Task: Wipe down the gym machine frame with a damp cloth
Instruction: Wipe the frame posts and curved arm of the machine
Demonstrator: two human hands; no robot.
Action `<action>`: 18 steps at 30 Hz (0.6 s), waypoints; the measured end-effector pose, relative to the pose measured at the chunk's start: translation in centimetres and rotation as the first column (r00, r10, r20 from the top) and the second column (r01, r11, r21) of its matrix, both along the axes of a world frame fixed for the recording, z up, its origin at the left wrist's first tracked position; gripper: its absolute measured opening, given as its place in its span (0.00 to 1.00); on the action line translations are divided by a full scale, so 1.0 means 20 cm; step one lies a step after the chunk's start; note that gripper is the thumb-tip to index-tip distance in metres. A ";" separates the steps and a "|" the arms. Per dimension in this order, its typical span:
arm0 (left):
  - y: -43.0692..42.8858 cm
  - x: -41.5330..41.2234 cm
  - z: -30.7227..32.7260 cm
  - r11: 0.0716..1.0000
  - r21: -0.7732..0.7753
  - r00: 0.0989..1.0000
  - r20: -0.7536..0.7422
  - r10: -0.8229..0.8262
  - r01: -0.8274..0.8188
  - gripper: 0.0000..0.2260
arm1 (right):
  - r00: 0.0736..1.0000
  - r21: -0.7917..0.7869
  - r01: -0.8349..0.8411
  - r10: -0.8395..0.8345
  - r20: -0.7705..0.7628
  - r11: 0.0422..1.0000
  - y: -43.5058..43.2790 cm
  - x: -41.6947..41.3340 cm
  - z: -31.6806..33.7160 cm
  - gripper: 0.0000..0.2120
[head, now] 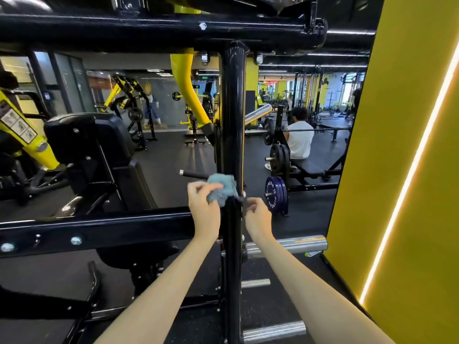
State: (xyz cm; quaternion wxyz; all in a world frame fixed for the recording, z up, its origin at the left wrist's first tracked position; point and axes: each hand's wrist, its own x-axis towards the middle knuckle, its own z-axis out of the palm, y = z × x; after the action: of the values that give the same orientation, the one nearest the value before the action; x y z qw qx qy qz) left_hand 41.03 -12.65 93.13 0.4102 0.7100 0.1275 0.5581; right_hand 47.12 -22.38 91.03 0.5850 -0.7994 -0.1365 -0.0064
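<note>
A black upright post (pixel 232 115) of the gym machine frame runs down the middle of the view, joined to a black top bar (pixel 149 28) and a black side crossbar (pixel 99 227). A small blue-grey cloth (pixel 222 188) is bunched against the left side of the post at mid height. My left hand (pixel 203 207) pinches the cloth against the post. My right hand (pixel 258 214) is just right of the post, its fingers curled at the post's edge; whether it holds a dark corner of the cloth is unclear.
Chrome plate pegs (pixel 298 244) stick out to the right of the post low down. A yellow wall (pixel 397 170) with a light strip stands close on the right. A black seat pad (pixel 99 150) is at left. Blue weight plates (pixel 275 194) and a seated person (pixel 299 137) are beyond.
</note>
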 end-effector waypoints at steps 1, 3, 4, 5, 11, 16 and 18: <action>-0.01 0.01 0.11 0.999 -0.041 0.999 0.033 0.005 -0.004 0.20 | 1.000 -0.002 -0.001 0.002 0.016 1.000 0.01 0.01 0.03 0.18; -0.02 0.05 0.31 1.000 -0.012 0.998 0.062 0.010 -0.010 0.21 | 0.999 -0.008 -0.017 0.018 0.039 1.000 0.03 0.02 0.08 0.17; -0.03 0.09 0.38 0.999 0.037 0.996 0.082 0.036 -0.039 0.21 | 0.999 -0.007 -0.030 0.031 0.044 1.000 0.03 0.02 0.09 0.17; -0.04 0.12 0.45 0.994 0.085 0.991 0.114 0.064 -0.074 0.21 | 0.998 0.000 -0.043 0.043 0.047 0.999 0.03 0.02 0.11 0.17; -0.18 0.29 0.51 0.780 0.598 0.982 0.073 0.174 -0.183 0.16 | 0.998 0.022 -0.047 0.045 0.054 0.999 -0.03 0.08 0.08 0.14; -0.16 0.25 -0.02 0.571 0.820 0.946 -0.152 0.285 -0.040 0.15 | 0.998 -0.021 -0.069 0.069 0.014 0.997 -0.14 0.08 -0.01 0.12; -0.13 0.16 -0.15 0.575 0.817 0.954 -0.194 0.228 0.028 0.14 | 0.996 -0.065 -0.089 0.089 0.002 0.994 -0.17 0.09 -0.06 0.13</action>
State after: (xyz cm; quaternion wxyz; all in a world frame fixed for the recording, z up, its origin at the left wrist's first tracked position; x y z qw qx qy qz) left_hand 44.18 -15.25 90.12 -0.0149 0.8808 -0.0455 0.4711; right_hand 48.83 -25.80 89.93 0.5581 -0.8111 -0.1737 0.0220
